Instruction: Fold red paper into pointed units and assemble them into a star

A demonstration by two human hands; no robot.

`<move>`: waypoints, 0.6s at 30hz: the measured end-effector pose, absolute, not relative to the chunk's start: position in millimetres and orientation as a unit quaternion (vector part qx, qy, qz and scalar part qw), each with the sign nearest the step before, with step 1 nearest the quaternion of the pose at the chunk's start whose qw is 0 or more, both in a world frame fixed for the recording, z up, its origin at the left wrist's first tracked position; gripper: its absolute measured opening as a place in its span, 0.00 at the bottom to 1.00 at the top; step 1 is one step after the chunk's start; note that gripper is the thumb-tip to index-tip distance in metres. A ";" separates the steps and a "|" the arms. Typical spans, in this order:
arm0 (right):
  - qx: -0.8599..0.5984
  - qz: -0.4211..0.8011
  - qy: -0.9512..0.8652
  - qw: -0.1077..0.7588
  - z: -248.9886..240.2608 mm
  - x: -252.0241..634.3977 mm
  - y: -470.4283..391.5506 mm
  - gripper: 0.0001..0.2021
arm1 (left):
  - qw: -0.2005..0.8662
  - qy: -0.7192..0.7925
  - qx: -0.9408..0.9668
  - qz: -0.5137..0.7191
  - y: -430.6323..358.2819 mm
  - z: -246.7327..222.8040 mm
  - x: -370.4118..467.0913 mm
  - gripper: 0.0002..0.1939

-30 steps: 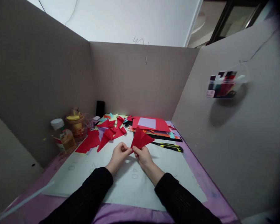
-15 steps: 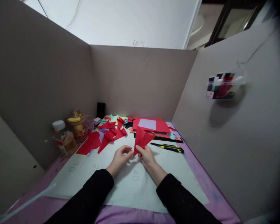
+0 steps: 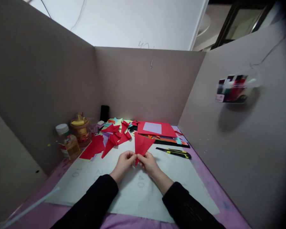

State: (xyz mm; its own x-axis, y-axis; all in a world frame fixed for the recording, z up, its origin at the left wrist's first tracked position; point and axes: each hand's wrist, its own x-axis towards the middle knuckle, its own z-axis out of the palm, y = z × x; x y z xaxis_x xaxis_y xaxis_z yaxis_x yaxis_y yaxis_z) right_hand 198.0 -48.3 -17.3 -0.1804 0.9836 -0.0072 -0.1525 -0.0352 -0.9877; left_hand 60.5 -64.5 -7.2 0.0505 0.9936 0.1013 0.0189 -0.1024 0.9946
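Observation:
A folded piece of red paper [image 3: 143, 143], roughly a triangle with a point at the bottom, is held upright above the mat. My right hand [image 3: 149, 162] pinches it low down, thumb in front and fingers behind. My left hand [image 3: 124, 162] is closed at the paper's lower left edge, with thumb and forefinger pinching there. The fingers behind the paper are hidden. Beyond my left hand lie several folded red paper pieces [image 3: 113, 140] in a loose pile.
A box cutter [image 3: 175, 153] lies on the numbered white mat [image 3: 85, 187] to the right. Behind it is a stack of coloured paper [image 3: 168, 129]. At left stand a glue bottle [image 3: 70, 146] and a brown jar [image 3: 81, 131], beside flat red sheets [image 3: 92, 147]. Grey panels [image 3: 145, 86] surround the table.
My left hand has moved onto the red paper and closed on its edge. The paper has turned slightly and come a little lower; the view has shifted slightly.

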 end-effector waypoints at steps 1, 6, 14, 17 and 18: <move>-0.417 0.586 -0.505 0.478 -18.3 197.6 -48.4 0.16 | 0.475 0.471 0.538 0.513 -64.0 -6.1 60.1 0.13; -0.412 0.592 -0.532 0.444 -16.5 195.5 -51.3 0.14 | 0.447 0.493 0.503 0.551 -60.2 -2.0 56.1 0.12; -0.384 0.642 -0.555 0.364 -2.6 196.6 -60.8 0.07 | 0.427 0.505 0.412 0.627 -40.8 -5.4 33.2 0.13; -0.384 0.654 -0.553 0.345 -0.8 199.5 -61.8 0.06 | 0.428 0.496 0.368 0.660 -32.1 -6.0 21.2 0.12; -0.384 0.655 -0.552 0.345 -0.7 200.5 -61.5 0.05 | 0.430 0.491 0.353 0.670 -30.5 -5.7 18.5 0.12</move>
